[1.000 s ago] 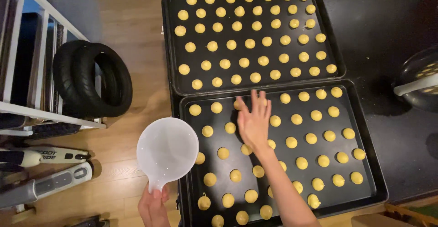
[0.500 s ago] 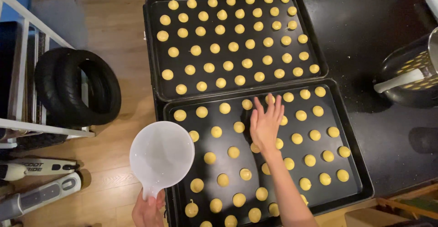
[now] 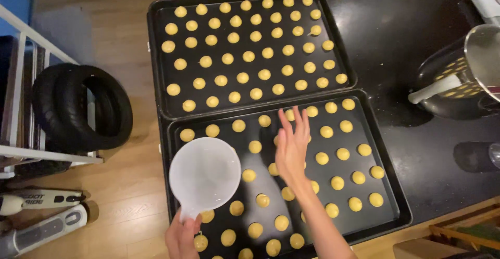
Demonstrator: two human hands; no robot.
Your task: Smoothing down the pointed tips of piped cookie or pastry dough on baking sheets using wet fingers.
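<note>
Right hand (image 3: 291,147) flat above dough balls (image 3: 322,158)

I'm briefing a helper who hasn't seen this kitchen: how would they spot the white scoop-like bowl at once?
Find the two black baking trays of yellow dough balls; take the nearer tray. Over its left side, the left hand holds a white plastic bowl by a short handle. It is the only pale, round, translucent thing there, far larger than the dough balls.

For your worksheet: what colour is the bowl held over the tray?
White bowl, seen in the head view.
</note>
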